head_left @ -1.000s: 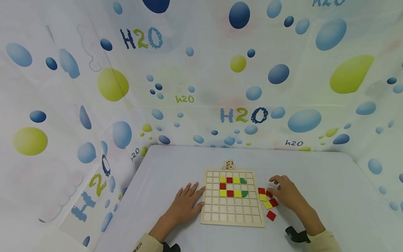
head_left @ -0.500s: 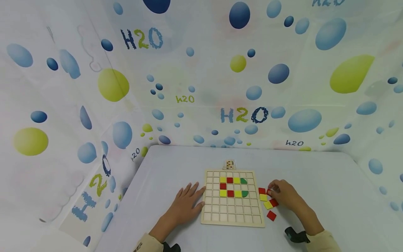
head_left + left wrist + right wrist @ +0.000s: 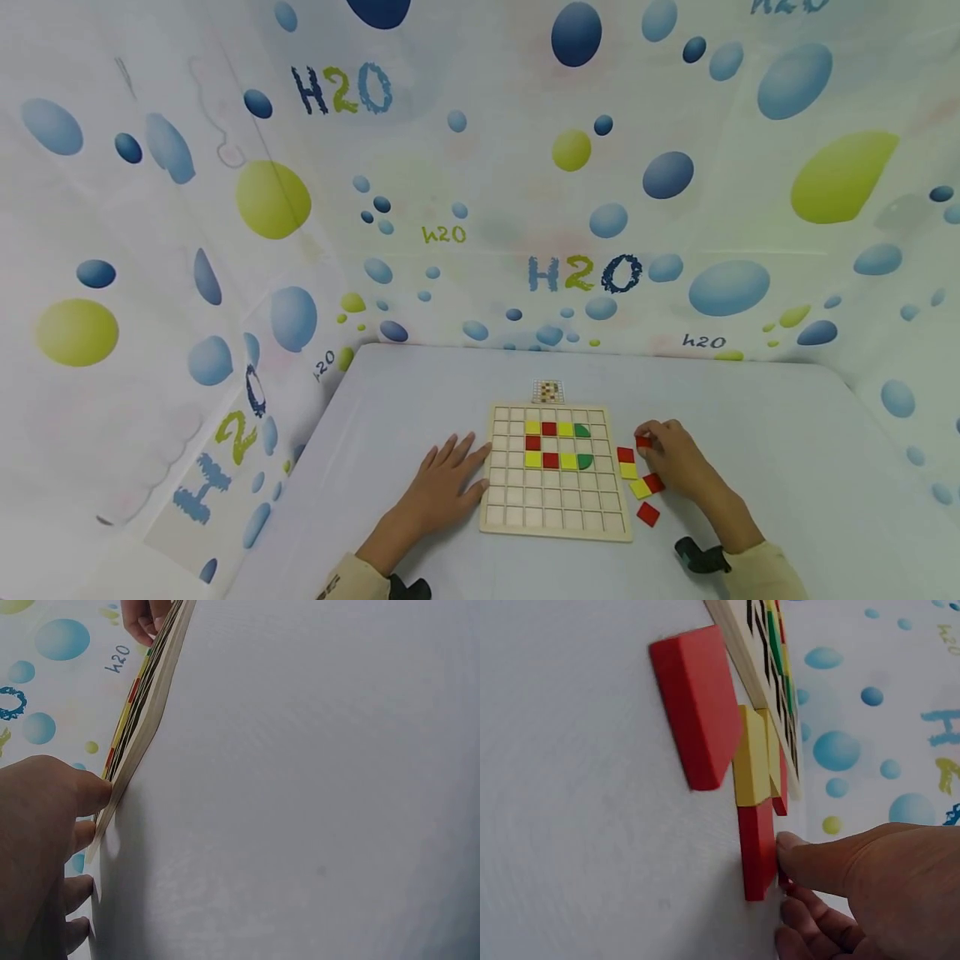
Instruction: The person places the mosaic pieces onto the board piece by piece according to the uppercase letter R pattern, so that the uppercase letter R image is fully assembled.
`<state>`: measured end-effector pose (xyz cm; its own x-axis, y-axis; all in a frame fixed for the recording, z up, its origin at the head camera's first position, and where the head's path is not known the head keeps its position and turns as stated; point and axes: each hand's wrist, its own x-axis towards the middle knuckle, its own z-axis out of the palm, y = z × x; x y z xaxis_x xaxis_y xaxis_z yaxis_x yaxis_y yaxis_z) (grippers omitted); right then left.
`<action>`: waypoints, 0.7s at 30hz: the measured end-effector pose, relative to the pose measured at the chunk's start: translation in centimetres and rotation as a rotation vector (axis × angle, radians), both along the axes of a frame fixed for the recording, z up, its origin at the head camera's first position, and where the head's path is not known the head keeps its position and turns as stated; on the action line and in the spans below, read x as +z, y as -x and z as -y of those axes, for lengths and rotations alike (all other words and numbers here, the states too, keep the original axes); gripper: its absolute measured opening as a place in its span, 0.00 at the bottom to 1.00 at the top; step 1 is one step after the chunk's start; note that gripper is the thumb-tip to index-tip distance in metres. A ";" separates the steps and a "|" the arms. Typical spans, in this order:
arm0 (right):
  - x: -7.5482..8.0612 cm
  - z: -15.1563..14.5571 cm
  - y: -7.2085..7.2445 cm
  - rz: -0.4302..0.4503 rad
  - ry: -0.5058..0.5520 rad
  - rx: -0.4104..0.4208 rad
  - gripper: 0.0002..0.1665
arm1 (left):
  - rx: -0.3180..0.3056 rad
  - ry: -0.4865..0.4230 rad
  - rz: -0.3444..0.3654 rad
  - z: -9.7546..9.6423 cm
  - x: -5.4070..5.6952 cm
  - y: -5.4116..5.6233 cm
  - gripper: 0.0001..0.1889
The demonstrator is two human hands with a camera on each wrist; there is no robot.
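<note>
Markings on the small card (image 3: pixel 548 392) too small to read, red tile (image 3: pixel 642 442) partly hidden by the right hand (image 3: pixel 675 458), left hand (image 3: pixel 34 851) cut off by the left wrist view's edge

Got one grid board (image 3: pixel 553 497), holding four yellow squares (image 3: pixel 566 428), three red squares (image 3: pixel 549 428) and two green quarter-rounds (image 3: pixel 585 462). Counting three loose red tiles (image 3: pixel 648 514) and two yellow tiles (image 3: pixel 641 488) to its right, plus one pinched red tile (image 3: pixel 643 442). Also got one card (image 3: pixel 548 392) beyond it, one left hand (image 3: pixel 442 485), one right hand (image 3: pixel 673 457).
</note>
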<state>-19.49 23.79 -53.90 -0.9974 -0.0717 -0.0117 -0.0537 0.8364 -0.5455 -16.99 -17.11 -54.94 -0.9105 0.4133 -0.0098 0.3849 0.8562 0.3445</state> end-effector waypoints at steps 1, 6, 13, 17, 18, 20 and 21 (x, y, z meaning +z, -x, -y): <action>-0.2 0.1 0.2 -0.007 -0.003 0.000 0.15 | 0.000 0.000 0.000 0.0 0.0 0.0 0.32; -0.4 0.5 1.0 -0.010 0.015 -0.012 0.17 | -0.002 -0.004 -0.002 0.0 0.0 0.2 0.32; -0.3 1.2 1.2 0.017 0.088 -0.019 0.20 | -0.011 -0.005 0.003 -0.1 -0.1 0.3 0.32; -0.3 1.9 1.4 0.020 0.091 -0.004 0.21 | -0.013 -0.001 0.002 -0.2 0.0 0.2 0.32; -0.3 2.2 1.4 0.019 0.089 0.005 0.21 | -0.012 0.000 0.001 -0.2 0.0 0.2 0.32; -0.3 2.7 1.6 0.012 0.088 0.018 0.22 | -0.008 0.007 -0.002 -0.2 0.0 0.1 0.32; -0.3 2.9 1.7 0.011 0.097 0.019 0.22 | -0.008 0.007 -0.003 -0.2 0.1 0.1 0.32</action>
<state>-21.21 20.86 -54.25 -0.9956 -0.0920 -0.0147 -0.0627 0.7786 -0.6244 -17.08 -16.95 -54.87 -0.9074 0.4202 -0.0101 0.3925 0.8558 0.3369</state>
